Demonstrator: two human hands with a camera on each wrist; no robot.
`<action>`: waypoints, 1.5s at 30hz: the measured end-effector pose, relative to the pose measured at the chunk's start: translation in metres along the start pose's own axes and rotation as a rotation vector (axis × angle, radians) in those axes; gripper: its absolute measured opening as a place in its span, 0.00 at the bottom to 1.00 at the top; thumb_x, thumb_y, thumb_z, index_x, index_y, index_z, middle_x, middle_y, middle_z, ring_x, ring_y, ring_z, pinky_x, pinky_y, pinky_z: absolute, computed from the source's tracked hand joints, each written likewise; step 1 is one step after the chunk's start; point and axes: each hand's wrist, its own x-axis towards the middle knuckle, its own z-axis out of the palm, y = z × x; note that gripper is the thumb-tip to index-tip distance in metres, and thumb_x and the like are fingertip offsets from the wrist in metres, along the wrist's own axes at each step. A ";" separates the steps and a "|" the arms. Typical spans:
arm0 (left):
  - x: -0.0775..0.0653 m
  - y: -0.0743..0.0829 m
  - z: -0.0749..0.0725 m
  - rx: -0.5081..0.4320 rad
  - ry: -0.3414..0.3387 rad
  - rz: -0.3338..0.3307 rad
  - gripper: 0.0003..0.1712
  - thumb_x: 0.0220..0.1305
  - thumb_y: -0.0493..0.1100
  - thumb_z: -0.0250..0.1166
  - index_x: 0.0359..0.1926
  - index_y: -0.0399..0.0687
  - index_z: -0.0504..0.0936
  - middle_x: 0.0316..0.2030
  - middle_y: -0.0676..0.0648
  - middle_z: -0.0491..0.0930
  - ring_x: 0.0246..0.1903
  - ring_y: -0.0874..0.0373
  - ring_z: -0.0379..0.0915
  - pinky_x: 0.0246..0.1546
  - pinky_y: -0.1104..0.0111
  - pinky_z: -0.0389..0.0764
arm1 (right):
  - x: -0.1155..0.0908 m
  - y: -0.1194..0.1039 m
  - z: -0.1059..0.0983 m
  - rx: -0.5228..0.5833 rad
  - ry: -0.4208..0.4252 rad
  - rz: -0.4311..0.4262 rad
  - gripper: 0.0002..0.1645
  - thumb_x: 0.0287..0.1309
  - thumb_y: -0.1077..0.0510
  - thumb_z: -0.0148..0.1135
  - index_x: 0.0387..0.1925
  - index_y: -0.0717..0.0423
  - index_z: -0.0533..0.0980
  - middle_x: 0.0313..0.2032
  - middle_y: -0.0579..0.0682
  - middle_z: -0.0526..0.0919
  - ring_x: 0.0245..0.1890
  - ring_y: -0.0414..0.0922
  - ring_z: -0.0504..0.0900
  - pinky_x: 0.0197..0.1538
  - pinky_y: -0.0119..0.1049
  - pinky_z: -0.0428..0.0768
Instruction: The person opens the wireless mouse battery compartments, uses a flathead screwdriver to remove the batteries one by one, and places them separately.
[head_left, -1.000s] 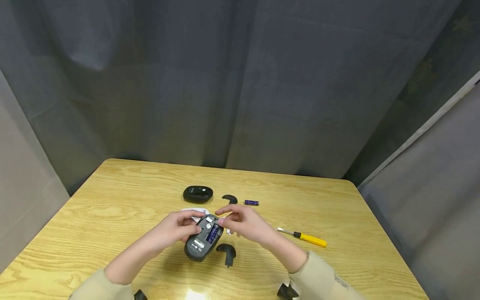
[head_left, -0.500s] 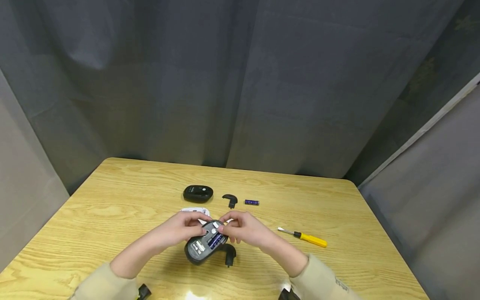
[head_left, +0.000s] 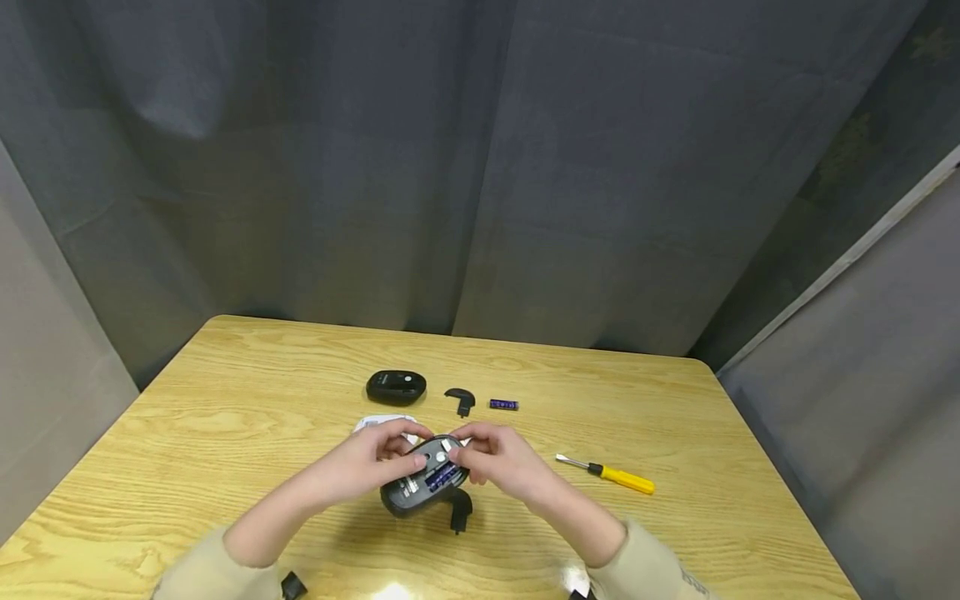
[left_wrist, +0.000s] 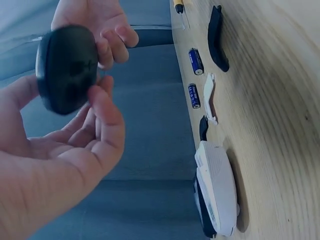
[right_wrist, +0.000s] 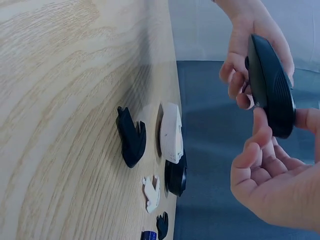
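Note:
A black computer mouse (head_left: 410,497) is held underside up above the table, its battery compartment uncovered with a blue battery (head_left: 442,477) inside. My left hand (head_left: 360,465) grips its left side, thumb on the underside and fingers behind. My right hand (head_left: 501,460) pinches the upper right end, with the thumb beside the compartment. In the left wrist view the smooth top of the mouse (left_wrist: 67,70) faces the camera. The right wrist view catches the mouse (right_wrist: 274,92) edge-on between both hands. Below it lies a curved black battery cover (head_left: 459,510), partly hidden by the mouse.
Behind the hands are a white mouse (left_wrist: 220,187), a second black mouse (head_left: 396,387), another black cover (head_left: 461,400) and a loose battery (head_left: 503,405). A white cover (right_wrist: 151,194) and another battery (left_wrist: 196,61) also lie there. The yellow-handled screwdriver (head_left: 622,478) is at the right.
The mouse has turned clockwise and shifted right in my hands. My right fingers and thumb have moved from over the compartment's top to its upper end, and my left hand has followed rightward.

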 end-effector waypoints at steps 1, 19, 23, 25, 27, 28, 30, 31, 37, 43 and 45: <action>-0.001 0.001 0.001 0.027 0.011 0.008 0.25 0.65 0.47 0.61 0.58 0.39 0.70 0.38 0.45 0.81 0.36 0.57 0.76 0.34 0.70 0.79 | -0.001 0.000 -0.001 0.004 0.017 0.004 0.21 0.58 0.54 0.59 0.50 0.62 0.76 0.23 0.45 0.80 0.22 0.41 0.73 0.29 0.33 0.74; -0.006 -0.003 0.039 0.221 0.461 0.080 0.50 0.32 0.53 0.81 0.61 0.62 0.67 0.54 0.59 0.73 0.49 0.65 0.69 0.44 0.68 0.76 | -0.013 -0.003 -0.006 0.211 0.185 0.062 0.23 0.58 0.57 0.59 0.52 0.67 0.72 0.30 0.50 0.84 0.25 0.44 0.77 0.31 0.33 0.77; -0.001 -0.002 0.041 0.221 0.480 0.095 0.48 0.33 0.53 0.81 0.59 0.64 0.68 0.56 0.60 0.72 0.51 0.64 0.69 0.46 0.69 0.77 | -0.015 -0.003 -0.005 0.256 0.202 0.074 0.23 0.58 0.57 0.58 0.51 0.68 0.71 0.31 0.51 0.85 0.25 0.44 0.78 0.31 0.32 0.76; 0.001 -0.001 0.042 0.221 0.490 0.106 0.46 0.34 0.53 0.80 0.58 0.64 0.69 0.55 0.60 0.72 0.51 0.63 0.70 0.46 0.69 0.78 | -0.016 -0.003 -0.005 0.265 0.207 0.079 0.23 0.58 0.57 0.58 0.51 0.67 0.71 0.32 0.52 0.85 0.26 0.45 0.78 0.31 0.32 0.76; 0.003 -0.001 0.042 0.222 0.501 0.118 0.44 0.34 0.54 0.80 0.56 0.64 0.70 0.53 0.61 0.72 0.50 0.63 0.70 0.45 0.69 0.78 | -0.017 -0.004 -0.005 0.270 0.211 0.081 0.23 0.58 0.57 0.58 0.51 0.67 0.71 0.33 0.52 0.85 0.26 0.46 0.78 0.32 0.33 0.76; 0.003 -0.001 0.042 0.220 0.507 0.126 0.44 0.34 0.54 0.80 0.56 0.64 0.70 0.52 0.61 0.73 0.49 0.63 0.70 0.44 0.68 0.78 | -0.017 -0.004 -0.005 0.270 0.213 0.080 0.23 0.59 0.57 0.58 0.52 0.67 0.71 0.33 0.52 0.85 0.26 0.46 0.78 0.32 0.33 0.76; 0.004 -0.001 0.042 0.214 0.509 0.140 0.42 0.34 0.54 0.80 0.55 0.64 0.71 0.50 0.61 0.73 0.48 0.63 0.71 0.44 0.68 0.78 | -0.018 -0.005 -0.004 0.270 0.215 0.079 0.23 0.59 0.57 0.58 0.52 0.67 0.70 0.33 0.53 0.85 0.26 0.46 0.78 0.31 0.33 0.76; 0.005 -0.001 0.042 0.211 0.509 0.143 0.42 0.34 0.54 0.80 0.54 0.64 0.71 0.49 0.61 0.73 0.48 0.64 0.71 0.44 0.67 0.78 | -0.018 -0.005 -0.004 0.272 0.216 0.078 0.23 0.58 0.57 0.58 0.52 0.67 0.70 0.33 0.53 0.84 0.26 0.46 0.78 0.31 0.33 0.76; 0.005 -0.002 0.041 0.214 0.506 0.157 0.41 0.33 0.54 0.81 0.52 0.66 0.72 0.47 0.62 0.74 0.48 0.64 0.71 0.46 0.66 0.78 | -0.020 -0.004 -0.005 0.258 0.196 0.065 0.23 0.59 0.56 0.58 0.53 0.66 0.69 0.33 0.52 0.84 0.25 0.43 0.77 0.30 0.32 0.76; 0.005 -0.001 0.041 0.211 0.514 0.157 0.40 0.33 0.53 0.81 0.52 0.65 0.73 0.48 0.61 0.74 0.49 0.63 0.71 0.48 0.63 0.77 | -0.023 -0.006 -0.011 0.177 0.152 0.036 0.25 0.61 0.54 0.57 0.55 0.65 0.68 0.34 0.53 0.84 0.26 0.43 0.78 0.31 0.34 0.78; 0.004 0.000 0.041 0.210 0.520 0.157 0.40 0.33 0.53 0.81 0.52 0.65 0.73 0.48 0.61 0.75 0.49 0.63 0.71 0.49 0.61 0.76 | -0.025 -0.007 -0.014 0.116 0.146 0.017 0.25 0.62 0.52 0.58 0.55 0.64 0.68 0.35 0.53 0.84 0.27 0.44 0.78 0.31 0.35 0.79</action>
